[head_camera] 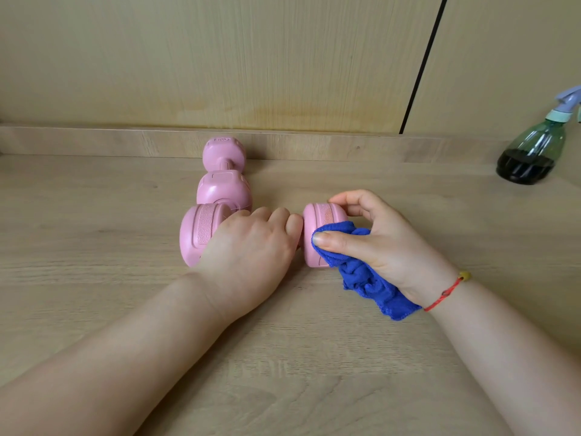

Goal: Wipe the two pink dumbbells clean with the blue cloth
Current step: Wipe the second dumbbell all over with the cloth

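Note:
Two pink dumbbells lie on the wooden table. The near dumbbell (201,236) lies crosswise in the middle of the view. My left hand (251,250) is closed over its handle, which is hidden under the fingers. My right hand (374,243) holds the bunched blue cloth (361,272) and presses it with the thumb against the dumbbell's right head. Its fingers curl over the top of that head. The far dumbbell (224,180) lies lengthwise behind the near one, pointing toward the wall, untouched.
A green spray bottle (531,152) with dark liquid and a lilac trigger stands at the back right of the table. A low wooden ledge (314,146) and wall panels close off the far side. A red string bracelet is on my right wrist.

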